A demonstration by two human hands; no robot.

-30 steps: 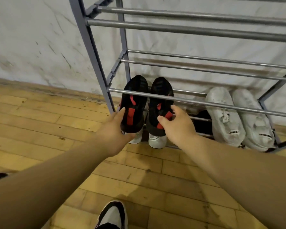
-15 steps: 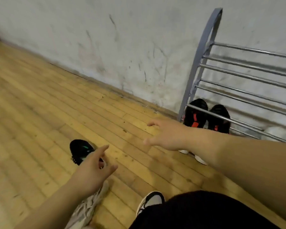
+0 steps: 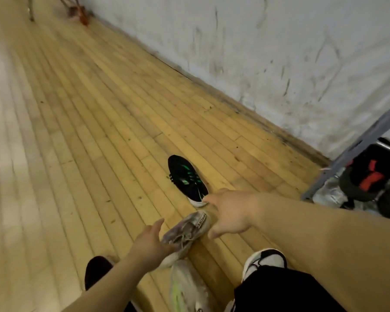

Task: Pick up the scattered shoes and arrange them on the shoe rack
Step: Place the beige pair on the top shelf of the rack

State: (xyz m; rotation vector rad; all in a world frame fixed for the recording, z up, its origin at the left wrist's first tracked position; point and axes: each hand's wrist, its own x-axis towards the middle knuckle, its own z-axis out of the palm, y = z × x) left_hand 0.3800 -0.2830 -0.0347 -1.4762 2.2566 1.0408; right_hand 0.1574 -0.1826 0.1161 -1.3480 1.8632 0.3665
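A grey-beige sneaker (image 3: pixel 186 233) lies on the wooden floor between my hands. My left hand (image 3: pixel 150 244) is open at its left side, fingers spread, touching or nearly touching it. My right hand (image 3: pixel 229 212) hovers open just right of its heel. A black sneaker with green stripes (image 3: pixel 187 179) lies beyond them. Another pale sneaker with a yellow-green stripe (image 3: pixel 185 287) lies closer to me. A dark shoe (image 3: pixel 97 271) sits at lower left, partly hidden by my left arm. The grey shoe rack (image 3: pixel 356 149) at the right edge holds a black-and-red shoe (image 3: pixel 367 179).
A scuffed white wall (image 3: pixel 279 52) runs diagonally along the floor's far side. My own foot in a white-and-black shoe (image 3: pixel 265 261) is planted at lower right. Chair or table legs and a reddish object (image 3: pixel 77 12) stand far at the upper left.
I let go of the black-and-red shoes on the rack and turned left. Both hands have swung down to the grey-beige sneaker on the floor.
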